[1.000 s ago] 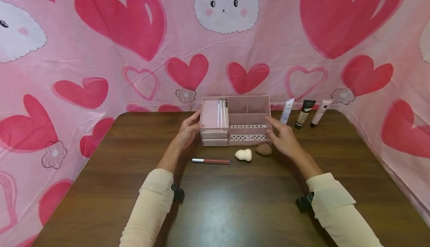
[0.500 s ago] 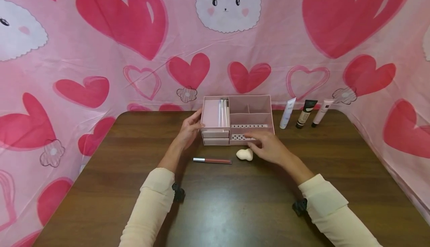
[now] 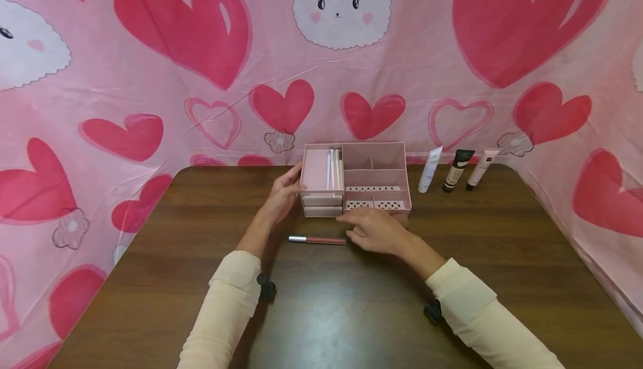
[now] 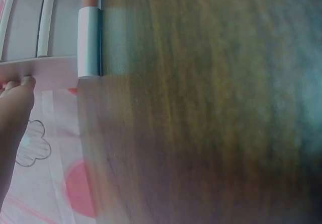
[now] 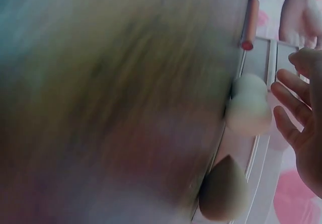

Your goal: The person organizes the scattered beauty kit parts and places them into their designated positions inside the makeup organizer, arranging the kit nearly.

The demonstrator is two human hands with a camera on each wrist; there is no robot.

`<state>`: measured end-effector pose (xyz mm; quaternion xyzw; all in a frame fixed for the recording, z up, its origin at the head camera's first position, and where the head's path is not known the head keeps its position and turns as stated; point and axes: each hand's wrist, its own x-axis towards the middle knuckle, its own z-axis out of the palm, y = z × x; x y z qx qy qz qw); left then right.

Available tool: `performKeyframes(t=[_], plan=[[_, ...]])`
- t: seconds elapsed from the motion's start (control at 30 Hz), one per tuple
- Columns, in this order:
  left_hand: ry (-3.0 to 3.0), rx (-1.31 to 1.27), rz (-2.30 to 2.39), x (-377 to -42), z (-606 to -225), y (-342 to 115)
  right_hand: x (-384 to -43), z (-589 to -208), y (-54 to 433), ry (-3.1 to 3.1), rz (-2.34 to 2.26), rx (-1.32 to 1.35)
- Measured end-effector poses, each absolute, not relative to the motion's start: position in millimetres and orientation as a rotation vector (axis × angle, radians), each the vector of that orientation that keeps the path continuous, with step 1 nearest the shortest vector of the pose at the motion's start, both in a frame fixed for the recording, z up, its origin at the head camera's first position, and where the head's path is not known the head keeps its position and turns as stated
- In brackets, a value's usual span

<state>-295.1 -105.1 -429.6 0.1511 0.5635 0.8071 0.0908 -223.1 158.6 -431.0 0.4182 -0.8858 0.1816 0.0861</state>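
My left hand (image 3: 281,199) rests against the left side of a pink makeup organizer (image 3: 315,169), thumb at its front corner. My right hand (image 3: 377,232) holds nothing and hovers just in front of the organizer, its fingers spread loosely in the right wrist view and pointing left. Below its fingertips lies a lip gloss tube (image 3: 318,240) with a silver cap, parallel to the organizer's front. A cream makeup sponge (image 5: 249,108), hidden under this hand in the head view, sits beside the fingers. A brown teardrop sponge (image 5: 225,194) lies farther right, partly covered by the hand.
Several slim brushes or pencils (image 3: 334,169) stand in the organizer's left section, above two small drawers (image 3: 322,211). To its right stand a white tube (image 3: 430,169), a black tube (image 3: 457,170) and a pale pink tube (image 3: 483,169). A heart-patterned cloth (image 3: 346,67) hangs behind the table.
My right hand has left the organizer's right side and swept left past the brown and cream sponges toward the lip gloss. My left hand has stayed at the organizer's left side.
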Motion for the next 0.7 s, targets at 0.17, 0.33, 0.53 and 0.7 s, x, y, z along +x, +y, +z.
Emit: performKeyframes(t=[0.17, 0.33, 0.53, 0.7], plan=[[1.668, 0.448, 2.397, -293.9, -429.1, -105.3, -223.4, -433.5, 148.0, -2.622, 0.478, 1.299], [1.653, 0.434, 2.408, -293.8, -428.4, -104.4, -224.1, -436.3, 137.4, -2.607, 0.45, 1.337], [1.647, 0.432, 2.404, -293.9, -427.7, -104.3, -224.7, -438.9, 123.9, -2.613, 0.38, 1.37], [1.643, 0.44, 2.411, -293.7, -428.1, -105.4, -224.8, -440.3, 111.8, -2.657, 0.353, 1.43]])
